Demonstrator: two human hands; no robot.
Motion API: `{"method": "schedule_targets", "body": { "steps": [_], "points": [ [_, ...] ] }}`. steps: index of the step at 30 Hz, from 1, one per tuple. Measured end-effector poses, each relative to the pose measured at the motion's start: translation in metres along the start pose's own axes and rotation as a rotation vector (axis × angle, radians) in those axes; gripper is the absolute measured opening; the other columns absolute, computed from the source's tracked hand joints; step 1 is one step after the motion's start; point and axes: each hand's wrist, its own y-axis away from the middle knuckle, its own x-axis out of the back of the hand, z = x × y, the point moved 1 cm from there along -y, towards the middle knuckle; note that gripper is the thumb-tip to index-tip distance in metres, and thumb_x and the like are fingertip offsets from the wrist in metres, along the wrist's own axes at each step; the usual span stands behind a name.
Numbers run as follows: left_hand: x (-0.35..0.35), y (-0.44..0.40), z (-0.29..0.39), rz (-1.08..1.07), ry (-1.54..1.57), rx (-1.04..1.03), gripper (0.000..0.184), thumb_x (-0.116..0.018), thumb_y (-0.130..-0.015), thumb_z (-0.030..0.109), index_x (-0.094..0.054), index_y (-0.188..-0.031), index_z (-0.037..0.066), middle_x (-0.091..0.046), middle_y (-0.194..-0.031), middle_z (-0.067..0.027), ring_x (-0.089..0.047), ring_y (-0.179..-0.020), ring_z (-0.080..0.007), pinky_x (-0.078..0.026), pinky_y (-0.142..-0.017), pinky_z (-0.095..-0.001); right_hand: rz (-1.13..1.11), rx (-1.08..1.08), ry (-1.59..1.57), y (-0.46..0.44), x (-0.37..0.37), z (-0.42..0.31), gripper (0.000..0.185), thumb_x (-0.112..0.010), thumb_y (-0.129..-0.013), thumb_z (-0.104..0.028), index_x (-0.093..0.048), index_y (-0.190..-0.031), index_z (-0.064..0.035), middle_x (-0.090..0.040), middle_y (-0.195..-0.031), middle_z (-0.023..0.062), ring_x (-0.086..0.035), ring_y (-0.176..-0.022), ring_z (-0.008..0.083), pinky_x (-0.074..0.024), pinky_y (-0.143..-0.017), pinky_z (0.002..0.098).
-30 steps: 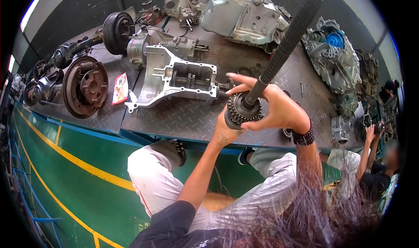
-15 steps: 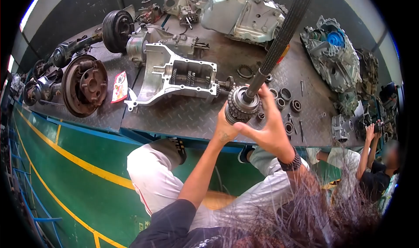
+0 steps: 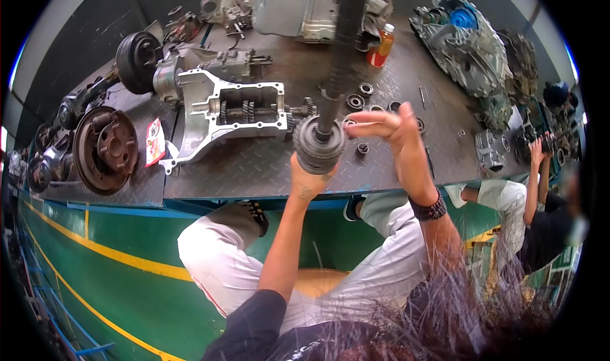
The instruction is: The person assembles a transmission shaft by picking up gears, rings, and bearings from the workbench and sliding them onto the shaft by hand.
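My left hand (image 3: pixel 308 178) is wrapped round the underside of a gear (image 3: pixel 319 146) on a long splined shaft. The dark shaft (image 3: pixel 346 50) rises from the gear's centre toward the top of the view, slightly blurred. To its right, my right hand (image 3: pixel 406 142) is open, fingers stretched toward the gear's upper right edge; whether the fingertips touch it I cannot tell. An open metal gearbox housing (image 3: pixel 200 104) lies just left of the gear, with a row of gears (image 3: pixel 248 112) inside it.
Ring-shaped bearings (image 3: pixel 355 102) and a small cylindrical part (image 3: pixel 362 149) lie on the metal bench (image 3: pixel 241 170). Behind are a bottle (image 3: pixel 381 46) and large castings (image 3: pixel 460 53). A rusty brake drum (image 3: pixel 105 149) stands left. Another person's hands (image 3: pixel 539 153) work at the far right.
My right hand has let go of the gear and swung to its right, fingers extended. The shaft stands more upright, still in my left hand. The view has turned, shifting the bench leftward.
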Motion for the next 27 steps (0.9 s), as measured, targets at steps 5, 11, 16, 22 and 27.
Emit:
{"method": "schedule_targets", "body": {
  "steps": [5, 11, 16, 22, 27],
  "points": [
    [-0.001, 0.001, 0.003, 0.012, 0.058, 0.088, 0.042, -0.087, -0.078, 0.001, -0.070, -0.116, 0.001, -0.077, -0.107, -0.0045, -0.072, -0.096, -0.0138, -0.056, -0.091, -0.0316, 0.121, 0.067, 0.236, -0.051, 0.051, 0.036, 0.045, -0.048, -0.110, -0.035, -0.072, -0.116, 0.0021, -0.071, -0.082, 0.0107, -0.071, -0.080, 0.0202, -0.0533, -0.082, 0.0338],
    [0.001, 0.002, -0.007, -0.073, 0.045, 0.086, 0.059, -0.089, -0.078, 0.003, -0.061, -0.130, 0.002, -0.070, -0.119, -0.0054, -0.066, -0.107, -0.0153, -0.052, -0.099, -0.0331, -0.321, 0.022, 0.961, -0.097, 0.029, 0.171, 0.048, -0.071, -0.095, -0.031, -0.066, -0.135, -0.0035, -0.067, -0.129, 0.0219, -0.063, -0.122, 0.0384, -0.0497, -0.108, 0.0460],
    [0.004, 0.002, -0.011, -0.086, -0.048, 0.045, 0.066, -0.091, -0.078, 0.008, -0.057, -0.135, 0.003, -0.065, -0.124, -0.0048, -0.062, -0.112, -0.0158, -0.050, -0.102, -0.0331, -0.230, 0.092, 1.018, -0.097, 0.001, 0.178, 0.064, -0.084, -0.079, -0.028, -0.065, -0.135, -0.0033, -0.062, -0.127, 0.0256, -0.061, -0.120, 0.0422, -0.0491, -0.108, 0.0456],
    [0.006, 0.003, -0.013, -0.046, -0.022, 0.030, 0.063, -0.091, -0.078, 0.009, -0.059, -0.132, 0.003, -0.066, -0.121, -0.0039, -0.063, -0.111, -0.0158, -0.050, -0.101, -0.0333, -0.123, 0.122, 0.816, -0.114, 0.012, 0.183, 0.062, -0.089, -0.073, -0.035, -0.072, -0.121, -0.0001, -0.073, -0.113, 0.0275, -0.070, -0.108, 0.0432, -0.0556, -0.098, 0.0453],
    [0.005, 0.005, -0.013, -0.095, -0.074, -0.003, 0.059, -0.090, -0.077, 0.004, -0.060, -0.129, 0.002, -0.070, -0.117, -0.0059, -0.067, -0.105, -0.0159, -0.054, -0.096, -0.0331, -0.040, -0.393, 0.167, -0.122, 0.052, 0.173, 0.046, -0.076, -0.097, -0.034, -0.071, -0.123, 0.0043, -0.074, -0.106, 0.0075, -0.071, -0.100, 0.0159, -0.0582, -0.090, 0.0326]
  ]
}}
